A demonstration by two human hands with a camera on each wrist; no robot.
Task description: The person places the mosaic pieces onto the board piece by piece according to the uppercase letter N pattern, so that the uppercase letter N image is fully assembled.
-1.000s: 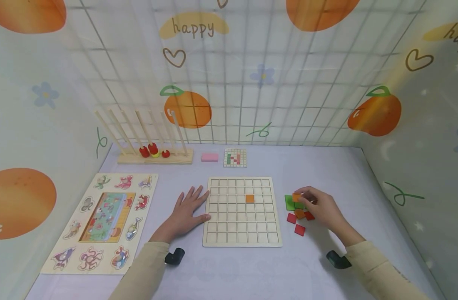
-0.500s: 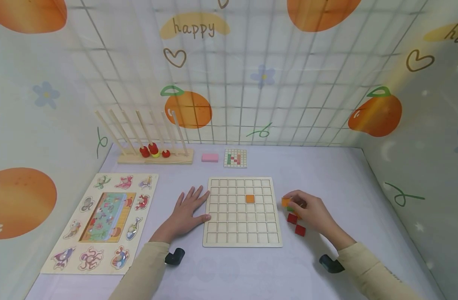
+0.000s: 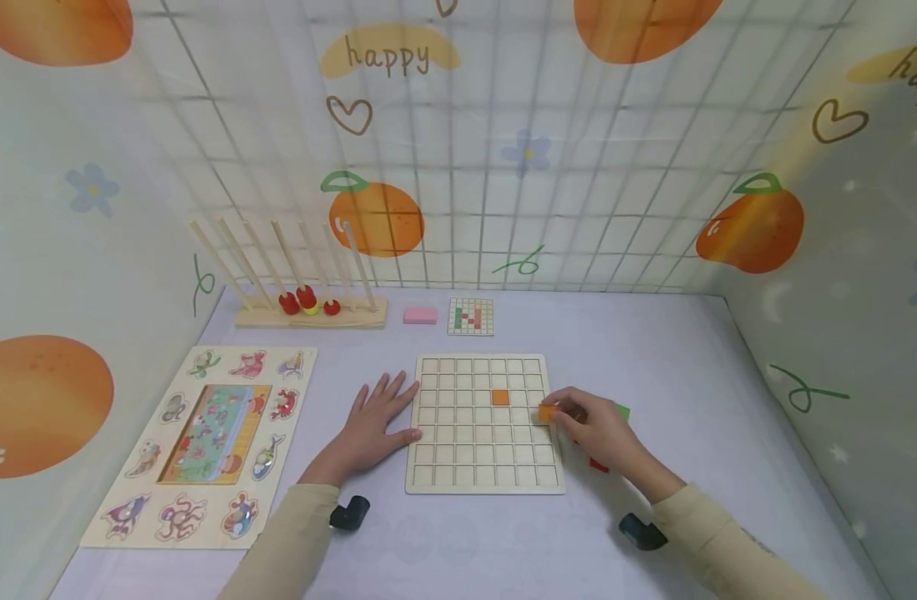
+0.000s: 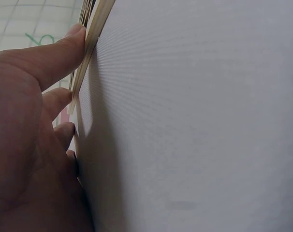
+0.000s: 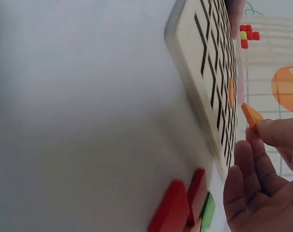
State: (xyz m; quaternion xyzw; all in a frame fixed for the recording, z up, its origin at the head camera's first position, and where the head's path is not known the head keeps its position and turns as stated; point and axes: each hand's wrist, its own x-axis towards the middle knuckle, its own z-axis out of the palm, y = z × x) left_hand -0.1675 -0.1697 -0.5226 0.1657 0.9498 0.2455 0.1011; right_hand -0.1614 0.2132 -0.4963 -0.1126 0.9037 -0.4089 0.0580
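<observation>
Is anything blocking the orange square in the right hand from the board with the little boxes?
Nothing visible. The right hand pinches the orange square over the right edge of the grid board. The only piece seen there, another orange square, lies farther in.

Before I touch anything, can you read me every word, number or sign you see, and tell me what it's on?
"happy": on the yellow patch, left of centre on the backdrop.
"hap…": on the second yellow patch, upper right, cut off by the edge.
Dark marks on the right sleeve: too small to read.
Pattern card: its coloured squares look a bit like "N".
Grid board: no writing.
</observation>
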